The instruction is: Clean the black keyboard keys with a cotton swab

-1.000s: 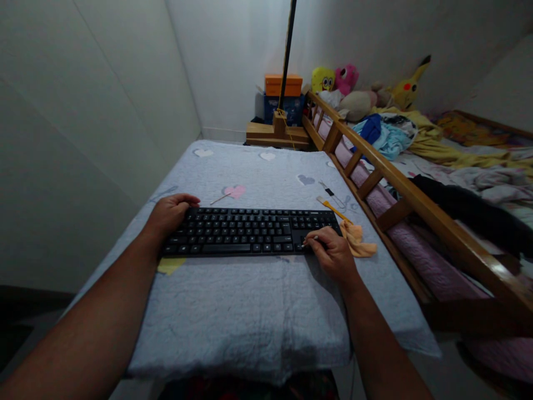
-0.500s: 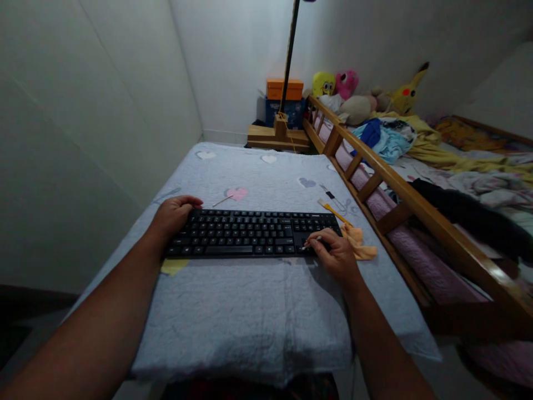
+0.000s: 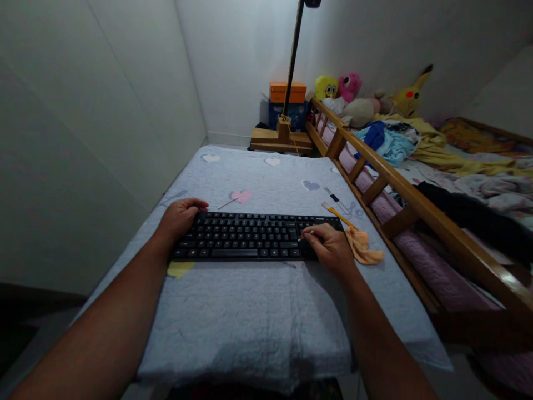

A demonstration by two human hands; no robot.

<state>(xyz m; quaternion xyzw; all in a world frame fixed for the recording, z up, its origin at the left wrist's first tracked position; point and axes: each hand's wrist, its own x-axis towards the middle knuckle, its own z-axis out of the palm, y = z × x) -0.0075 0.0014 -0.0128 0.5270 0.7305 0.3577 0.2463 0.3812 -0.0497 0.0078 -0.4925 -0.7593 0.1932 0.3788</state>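
One cotton swab (image 3: pixel 300 239) is pinched in the right hand (image 3: pixel 331 244); the left hand (image 3: pixel 180 218) grasps the keyboard (image 3: pixel 245 236)

1. No word, number or brand can be read for certain.
2. The long black plastic keyboard (image 3: pixel 245 236) bears small white legends on its keys; the single letters and figures are too small to make out.
3. A short pale line of print, like a brand mark, stands along the keyboard's upper right edge; its letters are illegible.
4. Part of the keys at the right end, with whatever is printed on them, is covered by the right hand (image 3: pixel 331 247).
5. The dark blue rectangular box (image 3: pixel 297 118) by the far wall carries pale lettering or markings, too blurred to read.
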